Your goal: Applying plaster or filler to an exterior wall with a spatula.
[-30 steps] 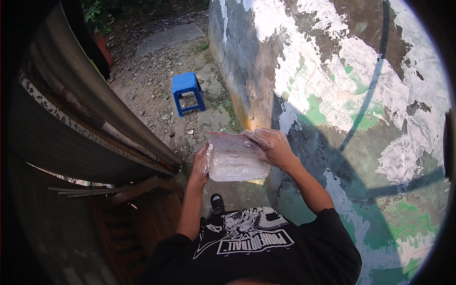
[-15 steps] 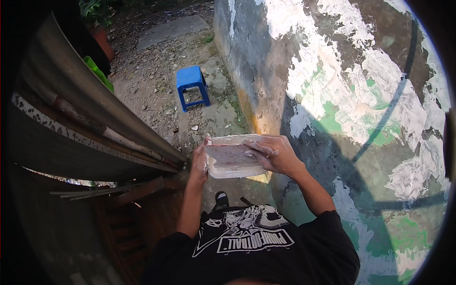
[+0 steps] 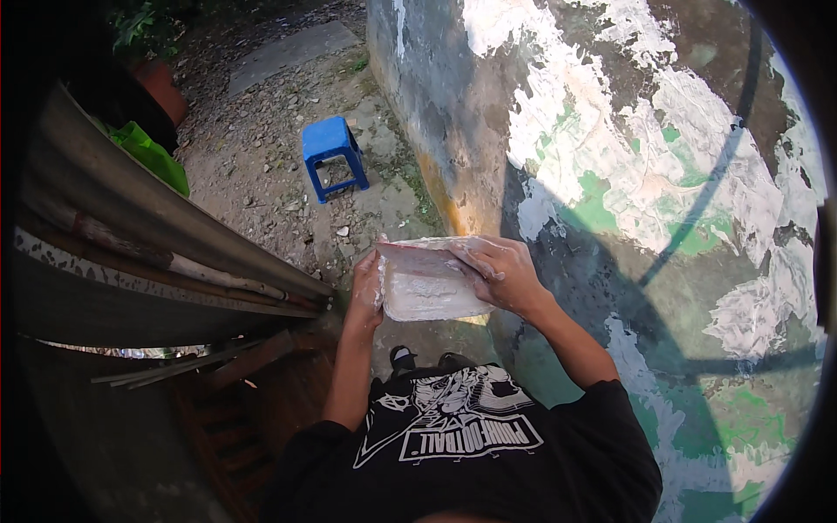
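In front of my chest, a shallow rectangular plastic tub [image 3: 436, 305] is smeared with wet white putty. My left hand [image 3: 366, 289] is wrapped round its left end, with white smears on the fingers. A thin flat scraper [image 3: 420, 258], greyish and wide, lies across the far part of the tub. Its right side is gripped by my right hand [image 3: 510, 277], whose fingers are pressed along the blade and spotted with putty. The scraper's left end reaches close to my left thumb.
To the right rises a wall [image 3: 602, 200] patched with white putty over grey and green. A blue plastic stool [image 3: 331, 155] stands ahead on the stony ground. Corrugated sheeting [image 3: 174, 231] lines the left, above dark wooden slats [image 3: 244, 410]. Behind the sheeting shows a green bag [image 3: 150, 157].
The scraper has moved toward the tub's far rim and tilted, baring more of the putty-coated bottom. Both hands keep their hold. The surroundings have shifted slightly left in view.
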The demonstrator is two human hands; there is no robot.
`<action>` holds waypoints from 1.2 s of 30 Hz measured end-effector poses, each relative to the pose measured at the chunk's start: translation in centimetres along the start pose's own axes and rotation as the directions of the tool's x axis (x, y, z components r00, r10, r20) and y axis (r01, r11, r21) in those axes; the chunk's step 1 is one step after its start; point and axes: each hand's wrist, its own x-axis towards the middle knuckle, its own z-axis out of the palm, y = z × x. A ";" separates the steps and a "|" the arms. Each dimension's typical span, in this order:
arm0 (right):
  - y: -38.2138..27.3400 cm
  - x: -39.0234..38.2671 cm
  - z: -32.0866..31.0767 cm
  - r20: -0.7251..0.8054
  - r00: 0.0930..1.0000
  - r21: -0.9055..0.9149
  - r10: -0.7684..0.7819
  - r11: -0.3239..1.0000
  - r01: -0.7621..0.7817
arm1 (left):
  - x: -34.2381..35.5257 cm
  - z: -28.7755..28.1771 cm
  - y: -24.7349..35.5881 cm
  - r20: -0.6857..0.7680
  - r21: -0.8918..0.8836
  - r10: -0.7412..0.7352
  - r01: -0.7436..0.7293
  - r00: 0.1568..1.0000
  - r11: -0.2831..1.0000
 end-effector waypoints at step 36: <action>-2.4 -2.6 -2.5 0.020 1.000 0.091 0.024 0.996 -0.026 | -1.6 0.4 -0.5 -0.021 0.066 -0.060 0.061 0.998 0.996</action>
